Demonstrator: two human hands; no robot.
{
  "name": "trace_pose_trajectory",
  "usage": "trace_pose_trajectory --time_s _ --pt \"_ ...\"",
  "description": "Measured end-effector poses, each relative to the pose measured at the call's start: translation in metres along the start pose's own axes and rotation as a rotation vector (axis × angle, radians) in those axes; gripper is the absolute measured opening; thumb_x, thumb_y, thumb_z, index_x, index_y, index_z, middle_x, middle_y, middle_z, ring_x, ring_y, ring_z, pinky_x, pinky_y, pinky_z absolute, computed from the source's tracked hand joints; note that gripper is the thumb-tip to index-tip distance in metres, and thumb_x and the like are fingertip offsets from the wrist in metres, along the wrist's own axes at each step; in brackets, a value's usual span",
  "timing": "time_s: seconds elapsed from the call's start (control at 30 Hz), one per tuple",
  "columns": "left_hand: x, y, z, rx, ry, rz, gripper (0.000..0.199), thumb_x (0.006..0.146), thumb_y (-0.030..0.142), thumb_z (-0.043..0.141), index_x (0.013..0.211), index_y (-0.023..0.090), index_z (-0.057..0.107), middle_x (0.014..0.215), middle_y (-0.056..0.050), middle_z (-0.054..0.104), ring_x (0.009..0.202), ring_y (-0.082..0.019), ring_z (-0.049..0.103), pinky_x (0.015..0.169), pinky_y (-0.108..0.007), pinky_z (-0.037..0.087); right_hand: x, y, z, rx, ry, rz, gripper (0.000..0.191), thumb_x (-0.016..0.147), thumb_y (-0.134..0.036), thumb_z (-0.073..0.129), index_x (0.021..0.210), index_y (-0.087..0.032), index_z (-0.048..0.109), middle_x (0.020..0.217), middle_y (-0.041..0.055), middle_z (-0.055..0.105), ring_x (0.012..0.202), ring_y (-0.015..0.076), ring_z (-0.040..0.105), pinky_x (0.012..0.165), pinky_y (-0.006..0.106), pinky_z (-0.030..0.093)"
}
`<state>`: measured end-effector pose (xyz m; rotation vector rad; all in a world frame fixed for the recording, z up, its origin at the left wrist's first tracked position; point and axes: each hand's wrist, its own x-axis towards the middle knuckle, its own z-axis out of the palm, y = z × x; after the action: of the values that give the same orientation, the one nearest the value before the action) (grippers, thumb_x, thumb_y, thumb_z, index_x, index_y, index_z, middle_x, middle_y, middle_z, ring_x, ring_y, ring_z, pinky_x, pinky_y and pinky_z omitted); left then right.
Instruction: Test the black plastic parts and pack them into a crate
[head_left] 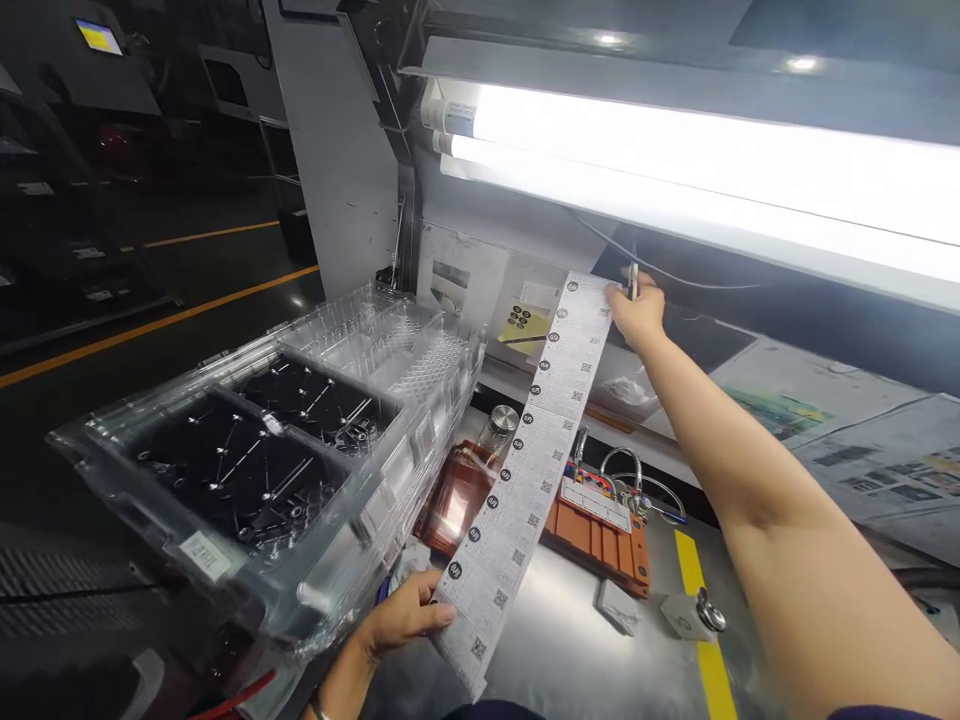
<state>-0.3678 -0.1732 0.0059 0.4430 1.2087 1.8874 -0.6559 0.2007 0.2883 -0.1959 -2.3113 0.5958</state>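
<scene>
I see a long white label strip (536, 440) stretched taut between both hands; it runs from about 1 o'clock of the view's middle down to 6 o'clock, tilted like a ramp. The strip is paper-white, divided into many small rectangular labels; each carries fine grey print, a black round mark along its left edge and a small square code near its right edge; the print is too small to read.

My right hand (639, 312) is raised at the top end, just under the lamp (705, 170); its fingers are closed round the strip's upper corner and round a small metal clip (634, 280) there; how the clip bites I cannot tell. My left hand (405, 618) is low, at 6 o'clock; thumb and fingers are pinched on the strip's left edge near its bottom end, which hangs free just below.

At 9 o'clock of the strip stands a stack of clear plastic trays (300, 440); the near compartments hold black parts; the far ones look clear. Between stack and strip, partly hidden, I see a glass jar (499, 432) with a metal lid and an amber holder (454, 500). At 3 o'clock of the strip's lower half lies an orange fixture (600, 535) on the steel bench (570, 640); a yellow stripe (701, 620) crosses the bench at 4 o'clock; printed sheets (862, 440) lie beyond my right forearm.
</scene>
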Motion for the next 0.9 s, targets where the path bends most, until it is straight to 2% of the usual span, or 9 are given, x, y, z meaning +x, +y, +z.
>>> trace_pose_trajectory --time_s 0.2,0.3,0.4,0.57,0.73,0.9 --pt "0.01 -0.015 -0.011 0.039 0.025 -0.079 0.058 0.068 0.061 0.069 0.1 0.013 0.065 0.087 -0.006 0.065 0.086 -0.018 0.059 0.08 -0.027 0.042 0.0 -0.007 -0.002 -0.023 -0.029 -0.057 0.038 0.08 -0.035 0.048 0.105 -0.011 0.065 0.109 0.0134 0.063 0.106 0.0231 0.057 0.098 0.038 0.042" --pt "0.016 -0.019 -0.012 0.085 0.056 -0.095 0.061 0.067 0.063 0.068 0.1 0.011 0.065 0.093 -0.008 0.066 0.092 -0.02 0.059 0.085 -0.03 0.042 -0.005 -0.011 -0.004 -0.04 -0.004 -0.11 0.042 0.08 -0.033 0.05 0.113 -0.01 0.062 0.114 0.0143 0.061 0.107 0.0232 0.056 0.099 0.037 0.042" --pt "0.02 -0.023 -0.011 0.101 0.052 -0.082 0.062 0.068 0.063 0.068 0.102 0.011 0.064 0.097 -0.009 0.066 0.095 -0.022 0.058 0.086 -0.031 0.042 -0.018 -0.012 -0.005 -0.044 0.021 -0.115 0.05 0.081 -0.037 0.05 0.123 -0.011 0.055 0.115 0.0139 0.059 0.1 0.0222 0.058 0.093 0.036 0.044" --pt "0.022 -0.037 -0.012 0.152 0.058 -0.079 0.061 0.069 0.06 0.067 0.101 0.009 0.065 0.098 -0.011 0.066 0.097 -0.024 0.058 0.088 -0.031 0.042 -0.037 -0.004 -0.006 -0.214 -0.044 -0.071 0.05 0.081 -0.043 0.052 0.123 -0.017 0.057 0.096 0.0096 0.064 0.088 0.0229 0.059 0.086 0.038 0.045" --pt "0.027 -0.042 -0.009 0.176 0.113 -0.104 0.058 0.069 0.057 0.066 0.102 0.009 0.064 0.098 -0.01 0.066 0.098 -0.024 0.058 0.089 -0.033 0.042 -0.024 -0.01 -0.005 -0.371 -0.052 -0.055 0.042 0.08 -0.045 0.053 0.11 -0.016 0.063 0.092 0.0122 0.065 0.09 0.0262 0.059 0.082 0.037 0.044" --pt "0.034 -0.042 -0.004 0.161 0.145 -0.088 0.056 0.069 0.055 0.066 0.101 0.009 0.064 0.099 -0.011 0.065 0.1 -0.025 0.057 0.091 -0.035 0.042 -0.006 -0.029 0.01 -0.467 -0.059 -0.046 0.048 0.077 -0.057 0.057 0.096 -0.014 0.061 0.084 0.0141 0.063 0.085 0.0269 0.058 0.077 0.036 0.043"
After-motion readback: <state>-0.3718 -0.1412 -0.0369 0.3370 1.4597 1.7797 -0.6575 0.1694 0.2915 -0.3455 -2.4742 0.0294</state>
